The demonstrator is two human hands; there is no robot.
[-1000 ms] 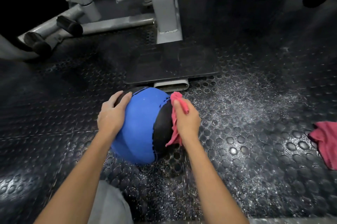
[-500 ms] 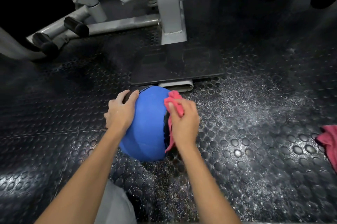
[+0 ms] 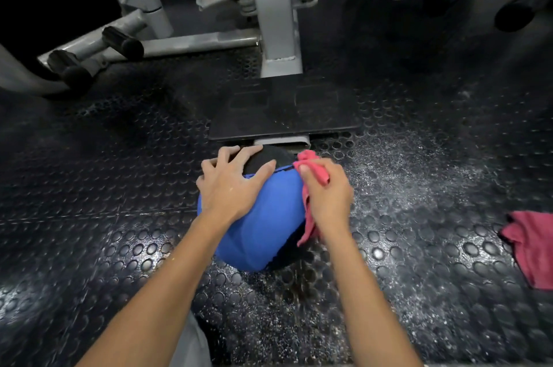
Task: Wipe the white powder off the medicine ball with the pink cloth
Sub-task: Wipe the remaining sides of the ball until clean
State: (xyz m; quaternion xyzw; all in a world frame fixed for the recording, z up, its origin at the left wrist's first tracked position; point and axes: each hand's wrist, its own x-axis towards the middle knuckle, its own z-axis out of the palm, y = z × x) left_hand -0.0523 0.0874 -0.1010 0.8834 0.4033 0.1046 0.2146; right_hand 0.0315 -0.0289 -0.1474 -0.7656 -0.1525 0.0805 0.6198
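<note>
A blue and black medicine ball (image 3: 263,226) sits on the studded black rubber floor in front of me. My left hand (image 3: 232,184) lies spread over its upper left side, fingers reaching onto the black panel on top. My right hand (image 3: 327,196) grips a pink cloth (image 3: 311,173) and presses it against the ball's right side; a tail of the cloth hangs down by my wrist. The blue panel facing me shows no clear powder.
White powder is scattered over the floor (image 3: 413,175) to the right of the ball and below it. A second pink cloth (image 3: 532,244) lies at the right edge. A grey gym machine (image 3: 278,13) with a black footplate (image 3: 284,115) stands just behind the ball.
The ball has turned, so the black panel is now on top and blue faces me. My left hand slid up onto the top; my right hand with the cloth moved upward.
</note>
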